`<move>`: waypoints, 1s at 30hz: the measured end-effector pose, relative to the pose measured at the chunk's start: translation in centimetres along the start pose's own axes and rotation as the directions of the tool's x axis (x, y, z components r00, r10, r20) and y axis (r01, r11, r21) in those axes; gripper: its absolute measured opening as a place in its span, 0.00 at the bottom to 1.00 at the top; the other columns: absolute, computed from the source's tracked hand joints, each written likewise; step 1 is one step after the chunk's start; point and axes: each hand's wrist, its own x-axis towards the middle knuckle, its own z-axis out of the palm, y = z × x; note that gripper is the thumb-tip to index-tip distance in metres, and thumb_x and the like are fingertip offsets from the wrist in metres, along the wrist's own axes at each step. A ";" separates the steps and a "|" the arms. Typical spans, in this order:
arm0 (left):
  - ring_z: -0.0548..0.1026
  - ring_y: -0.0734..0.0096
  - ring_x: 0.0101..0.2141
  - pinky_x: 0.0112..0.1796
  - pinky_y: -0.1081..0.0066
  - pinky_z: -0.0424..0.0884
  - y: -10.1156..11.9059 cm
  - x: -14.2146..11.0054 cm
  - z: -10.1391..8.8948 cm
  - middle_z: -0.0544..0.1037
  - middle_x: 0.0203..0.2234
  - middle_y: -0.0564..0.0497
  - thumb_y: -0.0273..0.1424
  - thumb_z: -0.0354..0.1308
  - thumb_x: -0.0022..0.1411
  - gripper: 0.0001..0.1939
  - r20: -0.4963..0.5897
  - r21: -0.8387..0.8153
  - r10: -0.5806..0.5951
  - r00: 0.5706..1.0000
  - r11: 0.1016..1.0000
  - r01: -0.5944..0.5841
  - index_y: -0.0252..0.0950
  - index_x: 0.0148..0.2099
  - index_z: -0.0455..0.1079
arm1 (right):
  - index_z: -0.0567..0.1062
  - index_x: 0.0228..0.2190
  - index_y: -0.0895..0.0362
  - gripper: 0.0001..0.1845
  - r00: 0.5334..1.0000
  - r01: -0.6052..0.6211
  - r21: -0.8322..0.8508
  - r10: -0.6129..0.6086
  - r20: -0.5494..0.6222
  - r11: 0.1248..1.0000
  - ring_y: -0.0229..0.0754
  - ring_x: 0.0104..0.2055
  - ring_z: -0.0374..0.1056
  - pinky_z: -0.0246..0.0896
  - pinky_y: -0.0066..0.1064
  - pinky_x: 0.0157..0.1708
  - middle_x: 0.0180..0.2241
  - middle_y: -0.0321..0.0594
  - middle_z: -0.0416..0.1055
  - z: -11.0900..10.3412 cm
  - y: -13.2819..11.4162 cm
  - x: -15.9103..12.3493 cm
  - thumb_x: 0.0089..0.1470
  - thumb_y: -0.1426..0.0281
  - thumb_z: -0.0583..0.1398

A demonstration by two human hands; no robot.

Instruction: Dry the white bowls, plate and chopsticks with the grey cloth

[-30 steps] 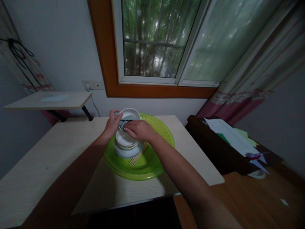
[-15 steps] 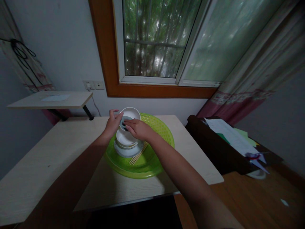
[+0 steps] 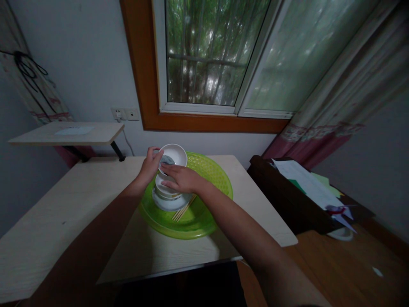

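Observation:
My left hand grips a white bowl by its left rim and holds it tilted, its inside facing me. Inside the bowl is a grey-green scouring pad, and the fingers of my right hand press it against the lower inner wall. Those fingers hide part of the pad. Just below, more white bowls sit stacked on white plates. Several wooden chopsticks lie beside the plates on a bright green plastic tray.
The tray rests on a pale wooden table. A raised shelf stands at the table's back left. Beyond the right edge is a dark brown box-like piece with papers on top. A window is behind.
My right hand has shifted slightly left and down along the bowl's inside, with the pad under its fingers. My left hand still holds the tilted bowl in nearly the same place.

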 end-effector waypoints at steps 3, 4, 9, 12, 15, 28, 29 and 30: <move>0.74 0.61 0.45 0.50 0.63 0.67 -0.4 0.3 0.0 0.76 0.41 0.48 0.47 0.53 0.65 0.18 0.039 -0.009 0.071 0.997 0.997 -0.070 0.39 0.47 0.68 | 0.60 0.66 0.66 0.41 1.000 -0.010 -0.098 0.009 -0.006 0.995 0.53 0.71 0.55 0.49 0.46 0.70 0.68 0.58 0.56 0.4 -0.2 0.0 0.66 0.48 0.53; 0.73 0.61 0.46 0.52 0.64 0.67 -0.5 0.4 0.1 0.76 0.42 0.48 0.47 0.53 0.65 0.17 0.051 -0.020 0.089 0.995 0.996 -0.088 0.39 0.46 0.69 | 0.59 0.67 0.66 0.43 1.000 -0.023 -0.130 0.021 -0.012 0.991 0.54 0.71 0.54 0.47 0.48 0.70 0.69 0.58 0.55 0.6 -0.3 0.0 0.65 0.47 0.53; 0.73 0.61 0.46 0.51 0.64 0.68 -0.9 0.7 0.6 0.77 0.43 0.48 0.47 0.53 0.65 0.19 0.098 -0.112 0.101 0.990 0.990 -0.090 0.38 0.47 0.71 | 0.58 0.67 0.69 0.46 0.988 -0.149 -0.285 0.135 -0.069 0.947 0.58 0.72 0.49 0.39 0.52 0.71 0.70 0.59 0.51 0.5 -0.4 -0.1 0.62 0.47 0.57; 0.74 0.62 0.43 0.47 0.65 0.69 -0.7 0.6 0.6 0.78 0.43 0.48 0.47 0.54 0.64 0.20 0.084 -0.144 0.082 0.993 0.987 -0.069 0.37 0.48 0.71 | 0.60 0.65 0.71 0.43 0.973 -0.229 -0.346 0.205 -0.105 0.910 0.59 0.70 0.52 0.41 0.51 0.71 0.69 0.62 0.54 0.0 -0.7 0.0 0.61 0.54 0.61; 0.74 0.64 0.40 0.42 0.67 0.69 -0.6 0.6 0.5 0.77 0.40 0.49 0.47 0.55 0.64 0.20 0.044 -0.157 0.073 0.996 0.985 -0.065 0.38 0.48 0.72 | 0.64 0.62 0.73 0.33 0.958 -0.288 -0.398 0.254 -0.137 0.871 0.57 0.66 0.59 0.49 0.47 0.68 0.64 0.64 0.62 -0.6 -1.3 0.4 0.63 0.65 0.59; 0.71 0.63 0.36 0.38 0.66 0.66 -0.8 0.5 -0.1 0.73 0.35 0.51 0.49 0.56 0.63 0.18 -0.102 -0.095 -0.012 0.995 0.995 0.002 0.40 0.43 0.67 | 0.75 0.49 0.60 0.15 0.981 -0.168 -0.290 0.188 0.042 0.942 0.50 0.49 0.73 0.69 0.38 0.48 0.48 0.50 0.77 -1.3 -1.8 0.7 0.63 0.71 0.55; 0.71 0.63 0.36 0.38 0.66 0.66 -0.9 0.6 -0.1 0.73 0.35 0.51 0.49 0.55 0.64 0.18 -0.098 -0.092 -0.009 0.995 0.996 0.000 0.40 0.43 0.67 | 0.74 0.52 0.60 0.17 0.988 -0.134 -0.253 0.150 0.047 0.958 0.49 0.50 0.72 0.69 0.38 0.49 0.50 0.49 0.76 -1.1 -1.6 0.7 0.64 0.70 0.55; 0.71 0.64 0.36 0.39 0.66 0.66 -0.9 0.6 -0.1 0.73 0.35 0.51 0.49 0.55 0.64 0.18 -0.093 -0.092 -0.005 0.996 0.996 -0.004 0.40 0.44 0.67 | 0.71 0.56 0.60 0.20 0.993 -0.099 -0.216 0.111 0.045 0.971 0.48 0.53 0.72 0.68 0.38 0.51 0.54 0.50 0.75 -0.8 -1.5 0.6 0.64 0.69 0.55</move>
